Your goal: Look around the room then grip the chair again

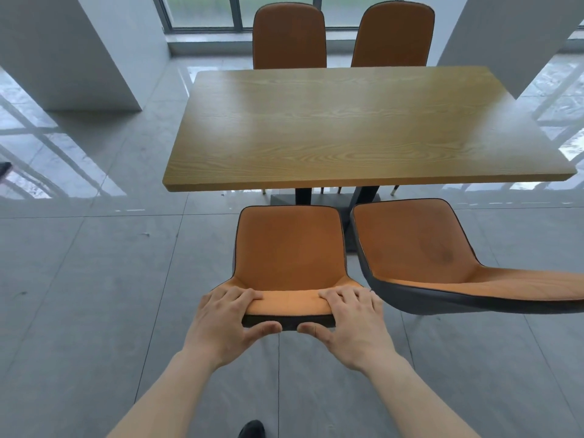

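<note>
Plainly, the head view looks down on an orange chair (289, 257) that stands on the grey tiled floor (94, 295), just short of the near edge of a wooden table (357, 128) and apart from it. Both hands hold the top edge of its backrest. The left hand (222, 324) curls its fingers over the orange front face near the left corner, with the thumb pressed against the dark back; the right hand (354, 320) mirrors it near the right corner. So each grip is closed on the backrest rim, fingers one side, thumb the other, with a bare stretch of rim between the two hands.

The shell looks stiff and moulded, with a smooth, leather-like orange cover and a dark outer skin. I judge it moderately light, a one-person load, rigid enough not to flex under the hands. The covering may be a little slick, so the top rim, where fingers can hook over, seems the soundest place to hold.

Just beside it on the right sits a second orange chair (442, 257), turned at an angle, the two shells nearly touching. Two more chairs (289, 36) stand at the table's far side, before a window (205, 11). A dark shoe (252, 429) shows at the bottom edge.
</note>
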Motion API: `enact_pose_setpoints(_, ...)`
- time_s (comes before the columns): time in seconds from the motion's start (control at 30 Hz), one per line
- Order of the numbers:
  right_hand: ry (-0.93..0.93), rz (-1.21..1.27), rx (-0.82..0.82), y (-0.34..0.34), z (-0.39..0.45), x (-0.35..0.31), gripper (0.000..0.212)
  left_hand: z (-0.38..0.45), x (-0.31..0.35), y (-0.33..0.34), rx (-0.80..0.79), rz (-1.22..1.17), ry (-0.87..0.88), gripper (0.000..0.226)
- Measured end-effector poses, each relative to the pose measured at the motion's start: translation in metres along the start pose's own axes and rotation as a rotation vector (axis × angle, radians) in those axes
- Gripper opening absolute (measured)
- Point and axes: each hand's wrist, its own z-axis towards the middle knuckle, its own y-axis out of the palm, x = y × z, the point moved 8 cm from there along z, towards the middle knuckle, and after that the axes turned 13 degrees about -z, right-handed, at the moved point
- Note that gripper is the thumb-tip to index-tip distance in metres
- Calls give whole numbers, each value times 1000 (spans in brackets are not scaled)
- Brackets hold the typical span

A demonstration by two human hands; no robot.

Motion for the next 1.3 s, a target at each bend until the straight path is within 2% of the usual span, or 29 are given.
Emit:
enact_pose_setpoints(0.07, 4, 5, 19, -1, 3, -7, 90, 3, -6, -5, -12, 8, 2, 96)
enact_pose_setpoints(0.23, -6, -14, 37, 3, 6, -12, 98, 0, -12, -7, 24, 1, -18, 100)
enact_pose_setpoints(0.63, 23, 4, -47, 3, 3, -7, 114, -6, -3, -11, 47, -30, 1, 98)
enact_pose_setpoints(0.77, 20, -15, -71, -4, 1, -9, 107, -7, 0, -13, 52, -26, 10, 100)
enact_pose_setpoints(1.07, 64, -14, -81, -4, -4, -10, 110, -4, -3, -12, 20, -13, 16, 97)
enact_pose_setpoints(1.2, 82, -8, -73, -6, -13, -9, 110, -7, 1, -15, -17, -23, 12, 105)
enact_pose_setpoints(1.3, 87, 6, -48, -14, -24, 3, 111, -9, 14, -24, 12, -23, 39, 107)
